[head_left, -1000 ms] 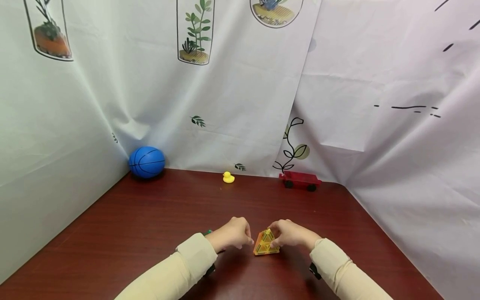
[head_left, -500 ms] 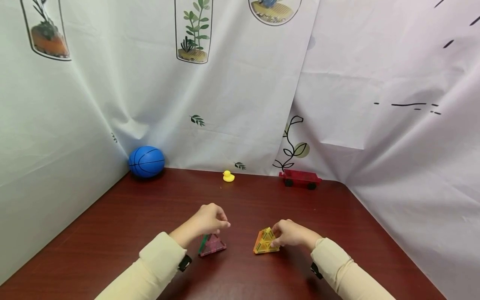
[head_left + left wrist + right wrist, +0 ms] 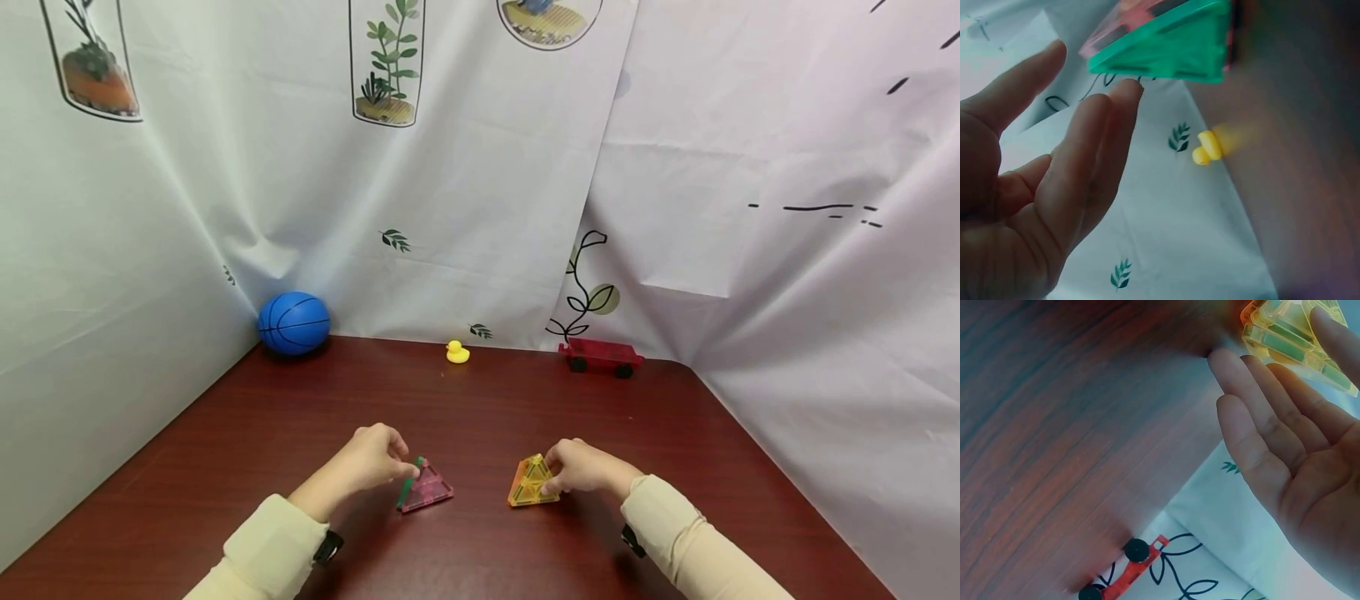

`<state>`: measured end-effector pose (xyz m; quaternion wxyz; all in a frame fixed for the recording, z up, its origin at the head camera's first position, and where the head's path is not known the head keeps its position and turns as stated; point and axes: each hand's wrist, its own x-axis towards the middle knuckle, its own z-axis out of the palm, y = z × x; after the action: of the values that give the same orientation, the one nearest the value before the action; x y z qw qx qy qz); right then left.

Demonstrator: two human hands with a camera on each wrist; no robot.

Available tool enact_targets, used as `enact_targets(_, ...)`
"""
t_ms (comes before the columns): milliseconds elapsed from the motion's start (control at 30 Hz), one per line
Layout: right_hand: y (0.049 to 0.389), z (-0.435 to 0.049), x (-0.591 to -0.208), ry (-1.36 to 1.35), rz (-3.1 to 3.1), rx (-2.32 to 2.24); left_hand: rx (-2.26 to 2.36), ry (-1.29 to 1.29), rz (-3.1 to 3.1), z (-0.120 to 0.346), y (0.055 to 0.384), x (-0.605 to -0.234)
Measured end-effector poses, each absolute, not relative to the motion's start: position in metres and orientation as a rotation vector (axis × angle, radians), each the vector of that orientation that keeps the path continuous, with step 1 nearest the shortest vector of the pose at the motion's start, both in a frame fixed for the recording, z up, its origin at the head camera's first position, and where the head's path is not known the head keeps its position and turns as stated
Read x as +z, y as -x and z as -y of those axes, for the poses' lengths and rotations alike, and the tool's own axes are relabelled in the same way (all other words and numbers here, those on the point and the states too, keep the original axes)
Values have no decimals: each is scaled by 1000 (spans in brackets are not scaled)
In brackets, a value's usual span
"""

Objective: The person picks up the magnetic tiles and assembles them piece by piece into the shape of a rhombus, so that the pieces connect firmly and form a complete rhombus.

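Note:
Two small pyramids of see-through triangular magnetic tiles stand on the dark red-brown table. The left one is pink and green (image 3: pixel 429 487); its green face (image 3: pixel 1172 50) shows close up in the left wrist view. Just left of it is my left hand (image 3: pixel 369 460), thumb and fingers spread apart with a gap to the tiles in the left wrist view. The right pyramid is yellow and orange (image 3: pixel 534 482). My right hand (image 3: pixel 583 467) holds it from the right, with the thumb on the front face and the other fingers behind; their exact contact is partly hidden.
At the table's back edge are a blue ball (image 3: pixel 294 323) on the left, a yellow rubber duck (image 3: pixel 457 352) in the middle and a red toy wagon (image 3: pixel 602 354) on the right. Printed white cloth (image 3: pixel 480 208) hangs behind and along both sides.
My left hand has moved left from beside the yellow and orange pyramid, over the pink and green one, to that one's left side. The right hand and both pyramids have stayed put.

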<state>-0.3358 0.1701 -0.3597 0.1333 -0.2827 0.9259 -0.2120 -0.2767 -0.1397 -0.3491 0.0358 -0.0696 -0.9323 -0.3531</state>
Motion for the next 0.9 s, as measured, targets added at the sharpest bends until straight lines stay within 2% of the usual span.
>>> enact_targets(300,334,-168,-360,805,-2711,-595,-861,282,2928,133,277,-368)
enact_targets(900,336,-165,-361,806,-2741,-547,-854,383,2953,129,294,-368)
